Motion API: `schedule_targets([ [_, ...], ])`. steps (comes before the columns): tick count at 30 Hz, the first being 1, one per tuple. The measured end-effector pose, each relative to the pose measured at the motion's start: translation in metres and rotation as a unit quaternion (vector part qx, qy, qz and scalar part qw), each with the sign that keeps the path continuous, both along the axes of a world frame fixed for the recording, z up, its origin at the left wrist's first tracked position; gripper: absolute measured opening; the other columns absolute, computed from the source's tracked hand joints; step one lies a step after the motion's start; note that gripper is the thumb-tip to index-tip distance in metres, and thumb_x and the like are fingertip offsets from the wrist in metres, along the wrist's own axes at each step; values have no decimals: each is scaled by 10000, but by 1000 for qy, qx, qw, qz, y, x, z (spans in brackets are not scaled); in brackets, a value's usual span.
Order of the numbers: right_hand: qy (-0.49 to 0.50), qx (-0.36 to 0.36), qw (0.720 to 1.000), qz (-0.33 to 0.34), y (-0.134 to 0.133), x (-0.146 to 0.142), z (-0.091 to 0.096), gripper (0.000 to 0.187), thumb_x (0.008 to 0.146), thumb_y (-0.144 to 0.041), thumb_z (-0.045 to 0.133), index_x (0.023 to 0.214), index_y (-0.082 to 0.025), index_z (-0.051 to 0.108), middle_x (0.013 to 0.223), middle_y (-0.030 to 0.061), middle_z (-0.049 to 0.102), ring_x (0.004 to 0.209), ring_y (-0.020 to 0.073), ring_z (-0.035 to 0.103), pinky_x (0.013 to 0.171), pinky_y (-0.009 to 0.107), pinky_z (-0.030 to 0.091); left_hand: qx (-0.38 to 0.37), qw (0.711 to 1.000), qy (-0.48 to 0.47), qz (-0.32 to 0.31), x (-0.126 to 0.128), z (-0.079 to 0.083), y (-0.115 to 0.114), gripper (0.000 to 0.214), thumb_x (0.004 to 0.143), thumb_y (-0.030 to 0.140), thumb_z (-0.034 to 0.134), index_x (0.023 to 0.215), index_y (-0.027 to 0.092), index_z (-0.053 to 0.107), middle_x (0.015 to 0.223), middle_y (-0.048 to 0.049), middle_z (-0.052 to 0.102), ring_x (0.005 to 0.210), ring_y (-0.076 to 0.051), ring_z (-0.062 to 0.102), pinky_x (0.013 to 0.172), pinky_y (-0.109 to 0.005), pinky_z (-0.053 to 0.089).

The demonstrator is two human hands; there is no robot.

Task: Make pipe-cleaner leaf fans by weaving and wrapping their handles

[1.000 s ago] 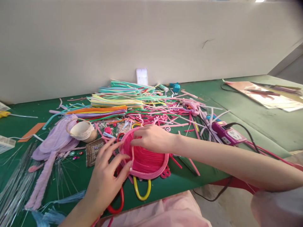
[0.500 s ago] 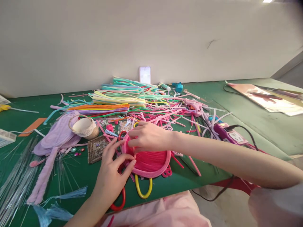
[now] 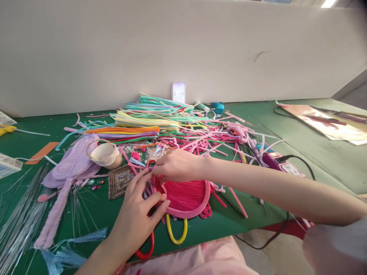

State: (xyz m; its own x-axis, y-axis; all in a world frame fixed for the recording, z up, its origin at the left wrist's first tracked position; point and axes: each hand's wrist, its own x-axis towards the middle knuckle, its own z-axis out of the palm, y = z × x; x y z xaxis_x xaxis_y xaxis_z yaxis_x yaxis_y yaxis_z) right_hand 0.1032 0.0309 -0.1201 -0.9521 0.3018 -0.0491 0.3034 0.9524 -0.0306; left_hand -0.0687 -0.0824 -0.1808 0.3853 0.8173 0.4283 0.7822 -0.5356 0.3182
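Observation:
An oval pink piece made of pipe cleaners, deep pink inside with a lighter pink rim, lies at the table's front. My left hand grips its left edge, thumb and forefinger brought together there. From the right, my right hand reaches across with curled fingers at the upper left rim, pinching a thin light pink pipe cleaner strand. Its fingertips are partly hidden. Under the piece show a yellow scissors handle and a red scissors handle.
Behind lie bundles of coloured pipe cleaners. Left are a small basket, a woven tray, lilac fan-shaped pieces and blue tassels. A glue gun and power strip with a cable stand right; a lit phone leans on the wall.
The view has shifted slightly, moving everything a little right and down. Both hands stay at the left edge of the pink piece, with the fingers slightly moved.

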Motion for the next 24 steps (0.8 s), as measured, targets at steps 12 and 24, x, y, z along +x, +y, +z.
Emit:
schedule_targets([
  [12, 11, -24, 996, -83, 2, 1, -4, 157, 960, -200, 516, 1018, -146, 650, 967, 75, 697, 835, 187, 648, 522, 271, 279, 39, 963, 197, -182, -34, 8, 17, 458, 865, 563, 599, 1205, 260, 646, 1439, -108, 541, 1354, -365, 404, 1088, -605, 310],
  [24, 22, -19, 996, -84, -3, 21, -13, 279, 960, -134, 471, 1183, -183, 631, 1052, 80, 640, 695, 117, 571, 481, 259, 226, 23, 971, 172, -166, -30, 9, 20, 290, 922, 373, 583, 1193, 296, 652, 1364, -34, 622, 1290, -311, 493, 1090, -548, 371],
])
